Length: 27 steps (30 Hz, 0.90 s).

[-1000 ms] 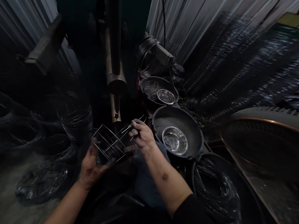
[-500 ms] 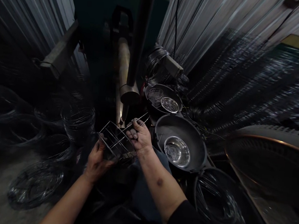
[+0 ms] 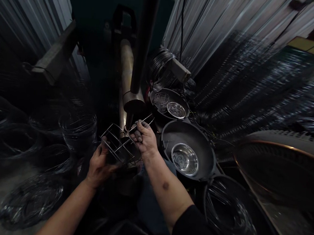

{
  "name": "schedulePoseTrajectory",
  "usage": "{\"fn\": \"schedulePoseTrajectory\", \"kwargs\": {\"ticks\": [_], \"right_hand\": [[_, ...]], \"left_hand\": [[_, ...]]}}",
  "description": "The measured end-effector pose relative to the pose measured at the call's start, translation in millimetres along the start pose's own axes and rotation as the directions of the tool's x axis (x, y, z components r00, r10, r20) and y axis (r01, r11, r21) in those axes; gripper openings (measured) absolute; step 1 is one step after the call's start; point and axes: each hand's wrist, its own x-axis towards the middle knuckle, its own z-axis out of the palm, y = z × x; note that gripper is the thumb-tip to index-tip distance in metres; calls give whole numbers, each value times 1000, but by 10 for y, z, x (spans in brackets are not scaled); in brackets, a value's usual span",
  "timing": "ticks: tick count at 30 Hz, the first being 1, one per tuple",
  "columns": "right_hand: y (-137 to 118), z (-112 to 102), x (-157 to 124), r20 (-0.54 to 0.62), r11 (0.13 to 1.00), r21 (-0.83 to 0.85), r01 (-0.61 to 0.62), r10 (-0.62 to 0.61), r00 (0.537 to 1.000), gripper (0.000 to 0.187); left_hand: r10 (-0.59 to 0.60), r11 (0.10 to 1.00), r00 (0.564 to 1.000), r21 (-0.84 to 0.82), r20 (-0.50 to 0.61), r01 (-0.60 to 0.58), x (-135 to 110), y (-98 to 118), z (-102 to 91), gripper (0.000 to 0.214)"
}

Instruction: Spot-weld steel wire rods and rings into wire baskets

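Note:
A small frame of thin metal wire (image 3: 116, 151) is held between my two hands, in front of the machine's electrode tip. My left hand (image 3: 100, 163) grips its left side, thumb on top. My right hand (image 3: 144, 138) pinches its right end, with wire prongs sticking out past the fingers. Just beyond the frame, the upper electrode (image 3: 129, 122) comes down from a round metal arm (image 3: 133, 101) and sits close to the wires. Whether it touches them I cannot tell. The lower bar (image 3: 122, 119) ends beneath it, partly hidden by the frame and my right hand.
Right of my hands stands a dark round pan (image 3: 169, 132) with a shiny metal bowl (image 3: 185, 159) of short wire pieces. Behind it, another pan (image 3: 157, 108) holds a small bowl and wire grids. Wire coils (image 3: 33, 198) lie left; a large fan-like guard (image 3: 279, 169) stands right.
The whole view has shifted slightly, so most things sit a little further left. Both hands keep hold of the wire frame, which appears slightly tilted compared with before.

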Motion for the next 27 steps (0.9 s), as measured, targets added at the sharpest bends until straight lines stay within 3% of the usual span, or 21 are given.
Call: {"fn": "schedulePoseTrajectory", "kwargs": {"ticks": [8, 27], "right_hand": [[-49, 56, 61, -38, 999, 16, -28, 29, 999, 21], [-69, 63, 79, -69, 999, 16, -37, 38, 997, 19]], "left_hand": [[57, 998, 998, 25, -32, -57, 85, -33, 19, 101], [33, 999, 999, 13, 5, -33, 142, -23, -14, 104]]}}
